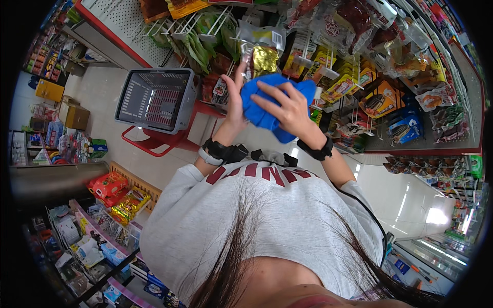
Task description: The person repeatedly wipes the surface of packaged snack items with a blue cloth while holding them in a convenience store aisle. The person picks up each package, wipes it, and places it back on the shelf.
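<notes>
My right hand (pixel 289 106) presses a bunched blue cloth (pixel 262 96) against the lower part of a hanging snack packet. This packet (pixel 265 57) is clear plastic with gold foil showing inside, and the cloth covers its lower end. My left hand (pixel 235 96) is upright at the packet's left side, with its thumb apart and its palm by the cloth; some of its fingers are hidden behind the packet, so its hold cannot be told. Wire display hooks and more hanging packets surround both hands.
A grey plastic basket (pixel 154 127) rests on a red stool (pixel 188 134) to the left. Hooks with yellow snack packs (pixel 339 86) and an orange pack (pixel 381 100) stick out at the right. Cardboard boxes (pixel 75 115) stand farther left on the floor. A wooden tray (pixel 133 179) holds packaged goods.
</notes>
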The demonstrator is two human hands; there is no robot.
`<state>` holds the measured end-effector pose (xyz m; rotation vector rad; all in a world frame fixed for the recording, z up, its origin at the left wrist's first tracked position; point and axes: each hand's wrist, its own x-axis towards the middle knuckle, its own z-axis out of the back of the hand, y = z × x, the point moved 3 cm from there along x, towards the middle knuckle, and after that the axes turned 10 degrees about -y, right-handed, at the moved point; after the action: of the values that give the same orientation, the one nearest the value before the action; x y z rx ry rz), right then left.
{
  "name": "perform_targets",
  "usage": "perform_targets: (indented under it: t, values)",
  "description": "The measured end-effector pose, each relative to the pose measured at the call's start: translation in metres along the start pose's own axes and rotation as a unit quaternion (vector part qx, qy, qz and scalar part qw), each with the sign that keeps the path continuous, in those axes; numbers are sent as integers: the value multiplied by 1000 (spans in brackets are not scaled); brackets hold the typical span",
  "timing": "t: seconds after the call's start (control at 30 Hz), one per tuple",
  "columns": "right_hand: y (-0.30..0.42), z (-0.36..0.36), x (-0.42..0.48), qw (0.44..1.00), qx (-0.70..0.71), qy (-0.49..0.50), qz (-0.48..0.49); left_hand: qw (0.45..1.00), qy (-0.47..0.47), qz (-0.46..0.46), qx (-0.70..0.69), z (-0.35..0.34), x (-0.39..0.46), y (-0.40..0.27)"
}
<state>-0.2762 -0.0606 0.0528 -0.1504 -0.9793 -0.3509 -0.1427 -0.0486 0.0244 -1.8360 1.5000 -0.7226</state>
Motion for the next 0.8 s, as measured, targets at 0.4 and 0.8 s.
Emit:
perform_targets:
  t: [0.4, 0.8]
  values:
    - [-10, 1, 0, 996, -15, -85, -34, 994, -25, 94, -42, 8, 24, 9]
    - [-34, 15, 1, 965, -9, -204, -163, 992, 44, 22, 112, -8, 10, 25]
